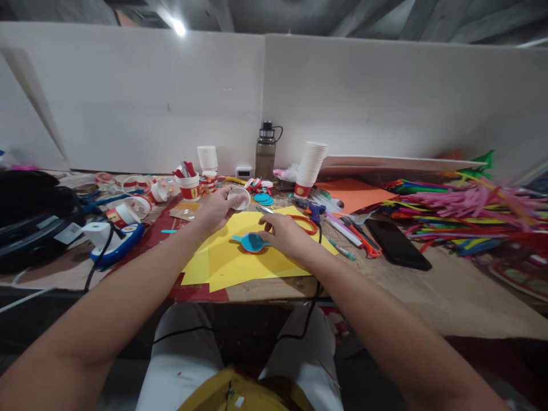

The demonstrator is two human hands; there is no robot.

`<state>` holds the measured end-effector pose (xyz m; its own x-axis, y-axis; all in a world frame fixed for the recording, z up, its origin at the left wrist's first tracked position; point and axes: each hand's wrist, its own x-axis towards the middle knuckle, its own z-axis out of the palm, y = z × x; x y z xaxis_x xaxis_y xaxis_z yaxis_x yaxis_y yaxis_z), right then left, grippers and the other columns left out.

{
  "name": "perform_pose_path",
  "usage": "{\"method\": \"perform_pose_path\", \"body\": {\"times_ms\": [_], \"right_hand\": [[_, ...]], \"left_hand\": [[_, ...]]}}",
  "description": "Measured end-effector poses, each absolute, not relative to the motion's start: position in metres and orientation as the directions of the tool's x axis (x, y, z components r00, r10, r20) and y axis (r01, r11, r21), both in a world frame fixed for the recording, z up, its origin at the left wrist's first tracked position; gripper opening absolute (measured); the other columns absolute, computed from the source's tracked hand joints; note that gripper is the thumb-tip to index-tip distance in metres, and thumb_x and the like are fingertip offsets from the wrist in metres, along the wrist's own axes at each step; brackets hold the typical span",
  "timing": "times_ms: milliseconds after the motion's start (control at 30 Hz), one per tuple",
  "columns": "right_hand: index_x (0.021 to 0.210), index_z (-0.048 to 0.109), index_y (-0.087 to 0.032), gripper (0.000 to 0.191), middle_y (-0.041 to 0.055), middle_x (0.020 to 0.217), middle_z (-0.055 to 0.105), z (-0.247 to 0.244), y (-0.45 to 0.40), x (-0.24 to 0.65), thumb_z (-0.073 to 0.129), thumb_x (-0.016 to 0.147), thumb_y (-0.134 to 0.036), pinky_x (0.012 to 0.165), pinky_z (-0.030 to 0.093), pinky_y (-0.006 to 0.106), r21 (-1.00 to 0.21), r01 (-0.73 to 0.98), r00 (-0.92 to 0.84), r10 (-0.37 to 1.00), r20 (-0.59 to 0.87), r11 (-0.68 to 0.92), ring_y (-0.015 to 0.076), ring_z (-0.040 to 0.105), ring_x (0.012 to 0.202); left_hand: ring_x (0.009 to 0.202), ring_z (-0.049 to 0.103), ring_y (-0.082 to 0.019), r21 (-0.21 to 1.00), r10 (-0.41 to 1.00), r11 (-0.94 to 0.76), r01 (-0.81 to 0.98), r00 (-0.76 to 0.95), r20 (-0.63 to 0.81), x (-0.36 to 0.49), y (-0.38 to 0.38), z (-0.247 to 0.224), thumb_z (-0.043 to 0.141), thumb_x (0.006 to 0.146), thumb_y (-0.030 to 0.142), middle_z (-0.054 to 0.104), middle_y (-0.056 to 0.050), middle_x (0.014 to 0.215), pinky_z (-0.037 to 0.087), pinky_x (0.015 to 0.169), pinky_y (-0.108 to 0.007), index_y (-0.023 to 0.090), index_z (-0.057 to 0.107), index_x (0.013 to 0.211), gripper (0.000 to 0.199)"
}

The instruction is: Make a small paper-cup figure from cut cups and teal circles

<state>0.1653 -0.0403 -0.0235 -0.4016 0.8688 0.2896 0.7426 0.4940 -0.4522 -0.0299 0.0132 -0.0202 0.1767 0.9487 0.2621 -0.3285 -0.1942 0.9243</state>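
Note:
My left hand (220, 208) pinches a small white round piece (238, 198), like a paper cup's base, above the back of the yellow sheets (231, 268). On these sheets lies a blue round cutout (252, 242) with side tabs and a reddish edge. My right hand (276, 231) hovers at the cutout's right side, thumb and forefinger apart, its fingertips close to the right tab; whether they touch it is unclear. Just behind that hand show metal scissor blades (265, 210), and an orange loop (309, 224) lies to its right, partly hidden.
Behind stand a bottle (265, 157), stacked paper cups (314, 165) and blue discs (263, 198). At right are a blue glue gun (314, 210), pens, a black phone (398, 244) and colourful pipe cleaners (454, 200). A black cable (319, 268) crosses the table edge; cups lie left.

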Motion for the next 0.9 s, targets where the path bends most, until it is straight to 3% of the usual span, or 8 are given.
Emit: {"method": "perform_pose_path", "body": {"times_ms": [200, 367, 500, 900], "right_hand": [[0.118, 0.056, -0.016, 0.038, 0.0055, 0.092, 0.064, -0.022, -0.037, 0.166, 0.065, 0.082, -0.026, 0.069, 0.044, 0.028, -0.552, 0.631, -0.282, 0.825, 0.491, 0.544, 0.0143, 0.056, 0.072], [0.101, 0.061, -0.017, 0.02, 0.0034, 0.083, 0.064, -0.017, -0.041, 0.164, 0.061, 0.085, -0.028, 0.065, 0.044, 0.027, -0.572, 0.543, -0.282, 0.776, 0.564, 0.614, 0.0131, 0.054, 0.067], [0.085, 0.062, -0.018, 0.012, 0.0039, 0.081, 0.066, -0.013, -0.045, 0.163, 0.059, 0.086, -0.03, 0.064, 0.042, 0.027, -0.586, 0.553, -0.251, 0.789, 0.56, 0.592, 0.0133, 0.054, 0.067], [0.086, 0.059, -0.02, 0.005, 0.0032, 0.079, 0.063, -0.013, -0.042, 0.167, 0.055, 0.084, -0.023, 0.064, 0.042, 0.027, -0.56, 0.561, -0.229, 0.765, 0.602, 0.609, 0.0146, 0.055, 0.068]], "left_hand": [[0.075, 0.057, -0.014, 0.873, 0.857, -0.486, 0.031, 0.211, 0.469, -0.026, 0.002, -0.018, 0.08, 0.064, 0.027, 0.067, -0.002, 0.079, 0.043, 0.072, -0.025, 0.016, 0.069, 0.08, 0.022], [0.077, 0.058, -0.016, 0.814, 0.813, -0.563, 0.143, 0.273, 0.515, -0.023, -0.004, -0.019, 0.075, 0.069, 0.026, 0.068, -0.003, 0.079, 0.043, 0.072, -0.027, 0.017, 0.071, 0.077, 0.013], [0.08, 0.059, -0.017, 0.815, 0.805, -0.565, 0.128, 0.303, 0.511, -0.023, -0.004, -0.024, 0.076, 0.069, 0.029, 0.069, -0.004, 0.083, 0.045, 0.075, -0.028, 0.018, 0.072, 0.078, 0.015], [0.076, 0.059, -0.015, 0.85, 0.806, -0.523, -0.06, 0.29, 0.516, -0.022, -0.013, -0.015, 0.078, 0.07, 0.036, 0.067, -0.004, 0.081, 0.046, 0.074, -0.026, 0.016, 0.07, 0.082, 0.025]]}}
